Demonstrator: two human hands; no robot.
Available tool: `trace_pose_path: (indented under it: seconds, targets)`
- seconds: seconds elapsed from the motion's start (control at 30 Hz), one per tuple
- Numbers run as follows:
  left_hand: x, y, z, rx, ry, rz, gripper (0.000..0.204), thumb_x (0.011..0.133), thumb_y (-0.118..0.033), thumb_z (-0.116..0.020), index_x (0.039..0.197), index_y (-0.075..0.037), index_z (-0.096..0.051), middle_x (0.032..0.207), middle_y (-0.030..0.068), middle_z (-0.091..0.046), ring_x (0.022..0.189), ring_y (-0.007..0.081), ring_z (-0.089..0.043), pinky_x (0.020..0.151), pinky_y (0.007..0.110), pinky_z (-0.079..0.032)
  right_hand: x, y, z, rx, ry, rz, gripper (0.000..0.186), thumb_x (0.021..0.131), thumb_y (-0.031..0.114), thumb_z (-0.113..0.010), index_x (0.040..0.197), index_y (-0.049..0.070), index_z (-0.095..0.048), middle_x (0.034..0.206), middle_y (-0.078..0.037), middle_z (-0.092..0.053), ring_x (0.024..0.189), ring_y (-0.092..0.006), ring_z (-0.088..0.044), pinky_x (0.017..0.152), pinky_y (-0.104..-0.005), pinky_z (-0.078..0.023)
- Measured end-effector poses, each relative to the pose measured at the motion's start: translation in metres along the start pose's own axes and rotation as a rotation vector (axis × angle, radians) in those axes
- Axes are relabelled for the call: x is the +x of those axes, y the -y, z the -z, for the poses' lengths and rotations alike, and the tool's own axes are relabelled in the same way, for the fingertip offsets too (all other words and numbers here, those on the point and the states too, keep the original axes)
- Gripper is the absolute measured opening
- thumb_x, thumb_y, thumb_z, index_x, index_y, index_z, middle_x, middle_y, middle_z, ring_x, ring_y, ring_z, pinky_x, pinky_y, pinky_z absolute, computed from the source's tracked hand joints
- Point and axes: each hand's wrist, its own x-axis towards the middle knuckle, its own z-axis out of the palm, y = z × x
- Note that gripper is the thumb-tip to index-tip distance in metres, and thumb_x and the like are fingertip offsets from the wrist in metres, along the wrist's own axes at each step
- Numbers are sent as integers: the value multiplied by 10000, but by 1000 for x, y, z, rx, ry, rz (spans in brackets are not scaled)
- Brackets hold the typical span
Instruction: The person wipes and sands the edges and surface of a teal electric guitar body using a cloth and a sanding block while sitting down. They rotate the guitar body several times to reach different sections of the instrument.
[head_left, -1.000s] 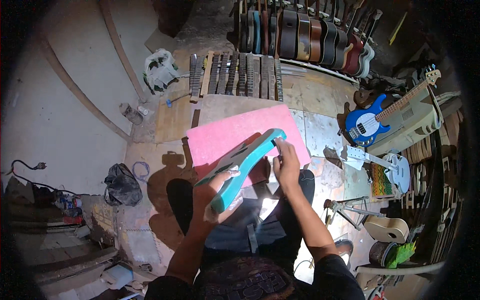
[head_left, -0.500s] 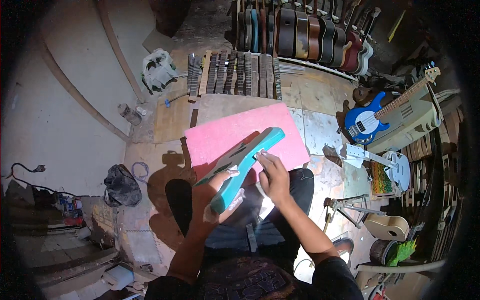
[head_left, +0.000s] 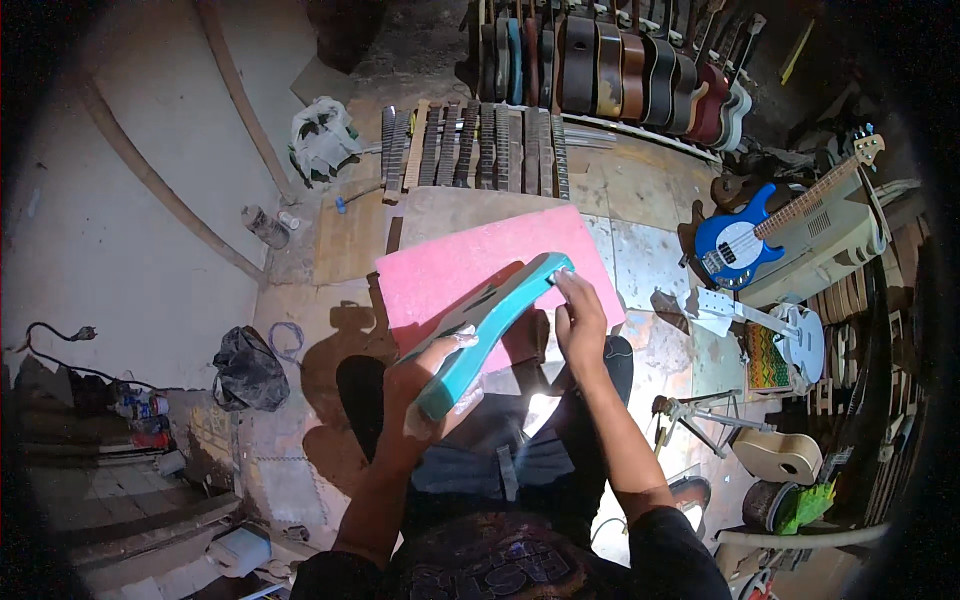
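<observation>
A teal guitar body (head_left: 497, 318) stands tilted on its edge above my lap, its side turned up toward me. Dark cutouts show on its shaded face. Around its near end my left hand (head_left: 430, 372) is closed, thumb on the face and dusty fingers under the other side. My right hand (head_left: 582, 318) presses its bent fingertips to the upper side near the far end. Whatever small piece may be under those fingertips is hidden. Beneath the guitar body lies a flat pink board (head_left: 430, 290).
Several guitar necks (head_left: 480, 145) lie in a row beyond the board, with hanging guitars (head_left: 620, 70) behind. At right are a blue bass guitar (head_left: 738, 240), a white guitar (head_left: 800, 345) and a metal stand (head_left: 695, 415). A black plastic bag (head_left: 247, 370) sits at left.
My right hand has slid away from me along the guitar body's side, from about its middle toward the far end. My left hand keeps its hold.
</observation>
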Motion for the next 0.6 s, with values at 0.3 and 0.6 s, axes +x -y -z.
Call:
trace_pose_path:
  seconds: [0.3, 0.6]
  targets:
    - [8, 4, 7, -64, -2, 20, 400, 859, -163, -829, 1195, 15, -706, 982, 171, -784, 894, 235, -795, 761, 322, -597, -11, 16, -6, 60, 57, 113, 559, 791, -113, -642, 1307, 83, -728, 1349, -188, -687, 1238, -366, -673, 1040, -422, -551]
    - [16, -10, 17, -37, -10, 29, 430, 924, -308, -752, 1181, 33, -707, 941, 136, -787, 862, 167, -771, 745, 307, -591, -18, 45, -5, 46, 155, 218, 575, 783, -90, -652, 1328, 81, -712, 1356, -180, -690, 1236, -374, -666, 1057, -442, -532]
